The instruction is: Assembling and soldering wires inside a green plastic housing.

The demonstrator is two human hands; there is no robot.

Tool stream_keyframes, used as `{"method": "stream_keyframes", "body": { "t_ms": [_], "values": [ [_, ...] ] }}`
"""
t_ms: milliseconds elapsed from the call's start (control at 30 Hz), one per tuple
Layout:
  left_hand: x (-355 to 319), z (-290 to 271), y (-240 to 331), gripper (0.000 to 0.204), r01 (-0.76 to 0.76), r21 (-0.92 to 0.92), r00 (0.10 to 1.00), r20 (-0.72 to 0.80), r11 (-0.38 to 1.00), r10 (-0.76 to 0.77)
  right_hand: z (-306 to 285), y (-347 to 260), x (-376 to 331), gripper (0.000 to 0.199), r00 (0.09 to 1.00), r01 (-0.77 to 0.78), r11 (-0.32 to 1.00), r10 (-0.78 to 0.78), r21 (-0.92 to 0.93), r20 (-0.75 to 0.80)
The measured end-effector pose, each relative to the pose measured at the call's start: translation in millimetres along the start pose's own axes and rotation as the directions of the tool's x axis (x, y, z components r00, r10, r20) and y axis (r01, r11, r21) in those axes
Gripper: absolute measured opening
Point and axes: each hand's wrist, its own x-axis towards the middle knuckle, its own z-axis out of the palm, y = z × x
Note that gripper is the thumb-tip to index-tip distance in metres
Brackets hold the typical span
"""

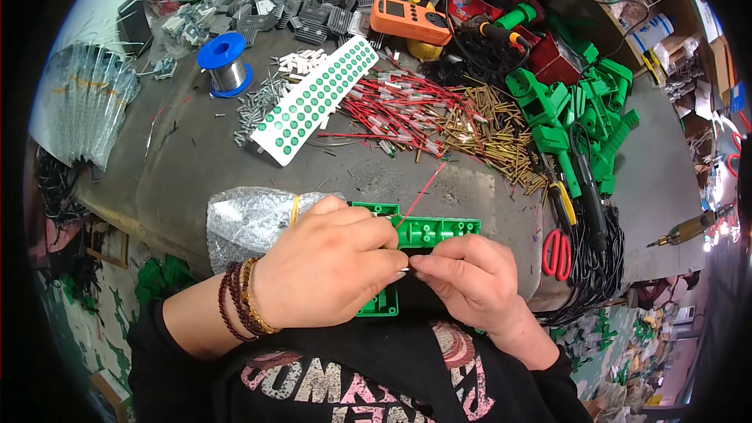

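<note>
My left hand (pixel 329 266) and my right hand (pixel 470 278) meet fingertip to fingertip over a green plastic housing (pixel 429 232) at the near table edge. The left hand covers most of the housing and grips it. A thin red wire (pixel 423 186) runs from the fingers up and to the right, toward the pile of red wires (pixel 392 110). The right hand pinches something small at the housing, hidden by the fingers. Bead bracelets ring my left wrist.
A silver foil bag (pixel 247 219) lies left of my hands. Farther back are brass pins (pixel 486 129), a green-dotted white strip (pixel 313 98), a blue solder spool (pixel 225 63), an orange meter (pixel 411 21), stacked green plastic parts (pixel 587 102) and red-handled scissors (pixel 556 251).
</note>
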Motion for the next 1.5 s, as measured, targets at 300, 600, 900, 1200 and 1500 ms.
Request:
{"method": "stream_keyframes", "body": {
  "t_ms": [300,600,900,1200,1500],
  "values": [
    [6.0,-3.8,0.7,0.02,-0.033,-0.031,0.997,0.063,0.999,0.035,2.1,-1.6,1.2,0.021,0.996,-0.085,0.996,0.085,0.025,0.003],
    [22.8,-10.5,10.0,0.009,-0.017,0.138,0.995,0.103,0.99,0.002,32.4,8.1,-8.1,0.014,0.987,-0.155,0.966,0.161,0.207,-0.013],
    [39.5,-10.4,19.5,0.02,-0.003,0.105,0.949,0.314,0.994,-0.03,38.2,7.3,-14.4,0.016,0.963,-0.264,0.943,0.269,0.203,0.005],
    [34.0,0.8,31.4,0.017,-0.186,0.467,0.977,0.179,0.864,0.113,52.5,9.5,-10.9,0.01,0.884,-0.419,0.812,0.467,0.406,-0.023],
    [36.3,-7.5,27.4,0.014,-0.093,0.358,0.963,0.27,0.929,-0.007,46.1,6.8,-10.9,0.01,0.905,-0.354,0.773,0.425,0.527,-0.013]
  ]
}}
